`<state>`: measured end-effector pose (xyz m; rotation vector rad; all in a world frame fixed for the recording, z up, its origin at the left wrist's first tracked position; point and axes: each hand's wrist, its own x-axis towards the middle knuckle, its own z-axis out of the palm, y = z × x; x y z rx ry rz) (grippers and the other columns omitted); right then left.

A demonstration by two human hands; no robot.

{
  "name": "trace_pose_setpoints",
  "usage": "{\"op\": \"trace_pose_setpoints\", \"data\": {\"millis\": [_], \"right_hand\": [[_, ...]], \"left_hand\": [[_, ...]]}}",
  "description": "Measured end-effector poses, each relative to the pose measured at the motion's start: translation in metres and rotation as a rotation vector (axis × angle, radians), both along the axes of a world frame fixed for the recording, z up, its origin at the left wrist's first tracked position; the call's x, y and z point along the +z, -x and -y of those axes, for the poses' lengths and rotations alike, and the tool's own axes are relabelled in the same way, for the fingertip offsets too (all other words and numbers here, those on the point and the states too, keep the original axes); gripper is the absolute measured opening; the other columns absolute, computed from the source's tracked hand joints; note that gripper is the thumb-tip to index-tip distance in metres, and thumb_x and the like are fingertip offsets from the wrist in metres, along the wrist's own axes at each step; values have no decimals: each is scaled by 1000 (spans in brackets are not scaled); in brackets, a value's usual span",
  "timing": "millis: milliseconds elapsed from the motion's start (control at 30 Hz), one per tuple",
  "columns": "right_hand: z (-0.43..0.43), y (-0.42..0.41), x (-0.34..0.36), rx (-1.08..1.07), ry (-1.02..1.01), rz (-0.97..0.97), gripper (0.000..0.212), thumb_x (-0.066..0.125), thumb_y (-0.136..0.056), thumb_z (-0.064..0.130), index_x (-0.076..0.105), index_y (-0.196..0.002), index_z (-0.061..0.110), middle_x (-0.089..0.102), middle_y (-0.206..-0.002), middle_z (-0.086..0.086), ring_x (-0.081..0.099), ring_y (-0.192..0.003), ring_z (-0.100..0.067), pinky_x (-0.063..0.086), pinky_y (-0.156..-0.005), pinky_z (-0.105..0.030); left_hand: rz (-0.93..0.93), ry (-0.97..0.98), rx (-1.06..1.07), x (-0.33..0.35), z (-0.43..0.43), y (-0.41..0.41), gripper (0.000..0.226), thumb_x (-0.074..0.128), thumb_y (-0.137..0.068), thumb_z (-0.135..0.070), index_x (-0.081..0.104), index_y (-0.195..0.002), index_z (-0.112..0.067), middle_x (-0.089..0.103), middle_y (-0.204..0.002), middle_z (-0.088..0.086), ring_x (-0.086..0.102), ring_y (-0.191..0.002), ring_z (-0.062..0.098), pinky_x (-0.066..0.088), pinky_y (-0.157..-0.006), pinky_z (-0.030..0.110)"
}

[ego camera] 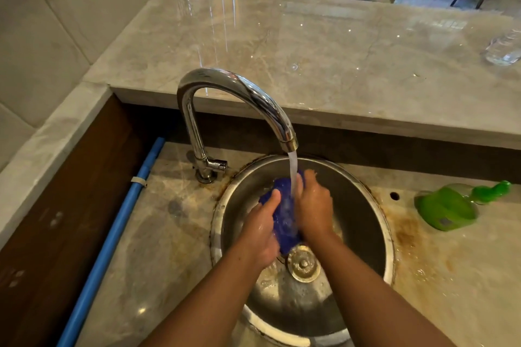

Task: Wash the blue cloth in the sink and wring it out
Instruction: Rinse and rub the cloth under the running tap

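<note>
Left grip (260, 229) and right grip (313, 205) both clamp the blue cloth (283, 214), which is bunched up btw. them. The left thumb lies along its near side and the right fingers curl over the far side. The cloth is inside the sink (363, 205), held above the drain (304, 263) and right under the water (293, 175) running from the tap (236, 87). Judging by that, it's the wash/rinse step, w/ wringing not yet done.

What could go wrong from here:
- Splash: water hits the cloth and knuckles high in the bowl. If the bundle is lifted toward the spout, spray likely goes over the rim onto the tabletop (158, 234).
- Poor wash: cloth is wadded tight, so inner folds prob. don't get flushed unless it's opened out and rubbed.
- Slip: wet cloth, wet skin. A loose hold on either side could drop it onto the drain and slow the outflow.
- Wringing under the running stream just re-soaks it, so move it aside or shut the tap first.
- Twisting outside the bowl's edge would drip on the tabletop.
- Green bottle (448, 210) lies on its side to the right of the sink, well apart from the hands. A wide elbow swing might knock it; can't tell if its cap is sealed.
</note>
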<state>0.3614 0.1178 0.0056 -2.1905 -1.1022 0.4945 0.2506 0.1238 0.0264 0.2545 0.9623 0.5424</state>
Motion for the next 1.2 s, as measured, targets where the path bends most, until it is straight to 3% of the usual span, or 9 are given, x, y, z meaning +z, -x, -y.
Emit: {"op": "trace_pose_setpoints", "data": {"millis": [167,300,433,567,733,833,1033,1133,1200], "right_hand": [[-2,-18,7,-94,-87,-126,30,44,-105,37,57,-94,12,61,-76,0,60,-68,-15,40,-60,-28],[12,16,20,35,-225,-295,25,47,-105,29,58,-88,15,60,-71,3,53,-58,-3,42,-54,-21],[14,38,6,98,-228,130,27,47,-103,35,62,-99,13,65,-73,-4,60,-59,-18,43,-50,-30],[-4,-1,3,28,-4,133,32,39,-104,40,57,-101,14,67,-81,-7,66,-70,-25,56,-63,-44],[-9,-28,6,-18,3,-190,28,46,-105,36,58,-93,13,60,-82,-1,58,-72,-15,40,-57,-23],[-8,-27,19,-47,-28,-364,29,49,-104,36,59,-94,11,61,-84,-3,58,-72,-15,43,-58,-26],[-2,-9,24,-200,-124,-401,27,55,-100,36,59,-89,11,62,-81,-5,60,-72,-19,49,-62,-31],[0,2,19,-350,-143,-631,33,50,-103,37,61,-95,7,65,-85,-11,63,-73,-23,55,-71,-40],[5,4,15,-389,-103,-799,37,48,-103,41,62,-103,7,67,-93,-15,67,-78,-24,56,-75,-43]], "left_hand": [[-35,-22,18,-1,-11,4,37,55,-100,-33,57,-132,-14,70,-123,17,69,-108,35,58,-80,49],[-6,87,53,2,-25,5,43,50,-102,-40,59,-130,-8,67,-123,18,63,-111,34,50,-89,49],[-1,70,27,-2,-12,-1,50,51,-99,-47,66,-127,-9,74,-113,13,71,-102,26,55,-80,37],[90,28,7,-5,-3,7,47,57,-95,-35,58,-135,-10,69,-126,17,66,-116,33,52,-98,50],[-50,-39,28,2,-16,8,26,55,-101,-30,58,-122,-15,71,-118,17,70,-105,34,56,-89,53],[-223,-108,49,-3,-29,11,24,54,-101,-34,58,-118,-18,73,-111,11,71,-97,31,60,-78,49],[-566,-286,34,-11,-38,9,24,53,-97,-48,58,-106,-26,68,-99,1,70,-94,28,60,-86,53],[-705,-442,-44,-10,-41,6,28,51,-94,-57,54,-93,-29,67,-93,0,69,-89,25,58,-88,52],[-640,-446,-70,-8,-41,7,23,59,-92,-53,57,-93,-31,69,-98,2,70,-91,26,58,-88,52]]}}
